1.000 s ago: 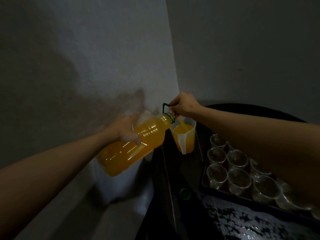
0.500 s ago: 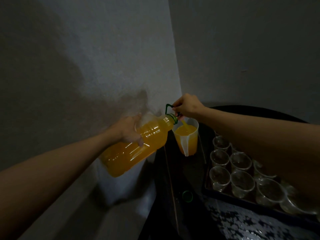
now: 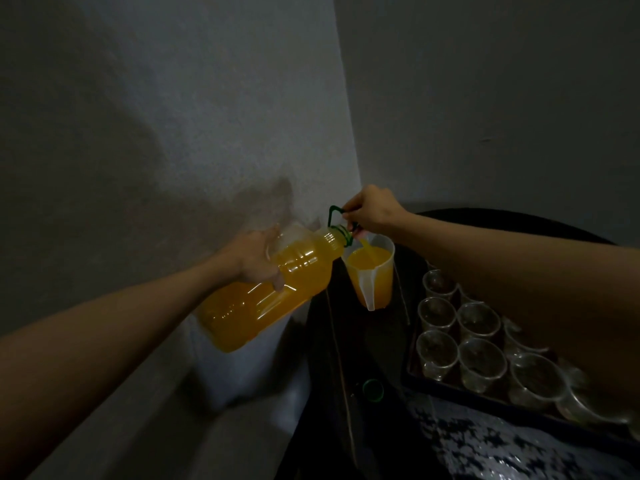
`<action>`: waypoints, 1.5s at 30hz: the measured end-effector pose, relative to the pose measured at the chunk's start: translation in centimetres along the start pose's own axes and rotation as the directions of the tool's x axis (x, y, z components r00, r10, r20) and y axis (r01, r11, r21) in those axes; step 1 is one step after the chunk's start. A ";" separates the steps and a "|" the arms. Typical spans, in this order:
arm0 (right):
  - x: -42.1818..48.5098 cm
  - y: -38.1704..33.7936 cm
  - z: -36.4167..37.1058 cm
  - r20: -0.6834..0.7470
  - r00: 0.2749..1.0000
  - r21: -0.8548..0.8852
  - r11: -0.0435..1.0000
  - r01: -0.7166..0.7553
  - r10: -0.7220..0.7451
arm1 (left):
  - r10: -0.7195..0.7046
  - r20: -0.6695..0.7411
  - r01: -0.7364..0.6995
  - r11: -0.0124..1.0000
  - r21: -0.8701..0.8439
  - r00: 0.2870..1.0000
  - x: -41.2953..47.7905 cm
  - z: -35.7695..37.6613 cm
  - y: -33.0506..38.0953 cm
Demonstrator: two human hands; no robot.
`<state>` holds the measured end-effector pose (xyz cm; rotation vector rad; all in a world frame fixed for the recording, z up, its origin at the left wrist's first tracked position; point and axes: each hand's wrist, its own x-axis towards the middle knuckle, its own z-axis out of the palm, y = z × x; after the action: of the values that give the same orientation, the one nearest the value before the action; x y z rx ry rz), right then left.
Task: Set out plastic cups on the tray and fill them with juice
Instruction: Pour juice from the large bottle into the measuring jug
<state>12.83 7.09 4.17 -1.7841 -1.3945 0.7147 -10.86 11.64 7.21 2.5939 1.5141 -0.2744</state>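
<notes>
Juice bottle (image 3: 263, 292) is being gripped by left hand (image 3: 256, 259), its green handle (image 3: 333, 213) pinched by right hand (image 3: 372, 211); near-full plastic jug (image 3: 375, 282) is likely being overfilled onto counter (image 3: 374, 344).

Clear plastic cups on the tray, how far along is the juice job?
Done: clear plastic cups stand on the dark tray, those visible empty. In hand: the left hand grips the tilted clear orange-juice bottle, the right hand holds its green loop handle, juice streaming into the translucent plastic jug. Left: filling every cup.

Both forearms (image 3: 138, 323) bare; left hand (image 3: 256, 259), right hand (image 3: 373, 212) ungloved.
</notes>
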 end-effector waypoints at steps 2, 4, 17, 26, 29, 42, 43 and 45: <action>0.0 0.0 0.0 0.000 1.000 0.007 1.000 -0.005 0.005 | -0.003 0.003 0.003 1.000 0.003 1.000 -0.1 -0.1 0.0; 0.1 0.0 0.1 -0.005 1.000 0.009 1.000 -0.007 0.007 | -0.006 0.008 0.006 1.000 0.004 1.000 0.0 -0.1 0.0; 0.4 0.0 0.6 -0.005 0.999 0.055 0.998 -0.037 0.038 | -0.019 0.021 0.018 1.000 0.018 1.000 -0.1 -0.4 -0.3; 0.4 0.1 0.4 -0.013 0.999 0.058 0.998 -0.034 0.035 | -0.015 0.002 0.015 1.000 0.010 1.000 -0.1 -0.4 -0.1; 0.3 0.1 0.2 -0.009 1.000 0.063 0.998 -0.026 0.027 | -0.013 0.018 0.013 1.000 -0.003 1.000 -0.2 -0.5 0.0; 0.2 0.1 -0.1 -0.032 0.999 0.066 0.997 -0.029 0.031 | -0.016 -0.011 0.016 0.998 -0.053 1.000 0.0 0.3 -0.3; 0.1 0.1 -0.1 -0.040 0.999 0.063 0.998 -0.026 0.028 | -0.016 -0.025 0.015 0.998 -0.064 1.000 0.0 0.5 -0.3; 0.1 0.1 -0.2 -0.067 0.998 0.059 0.998 -0.012 0.016 | -0.007 -0.063 0.000 0.995 -0.104 0.998 0.1 1.1 -0.2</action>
<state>13.08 7.11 4.16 -1.7581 -1.3051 0.6892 -11.11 11.59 6.10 2.5419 1.5108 -0.1112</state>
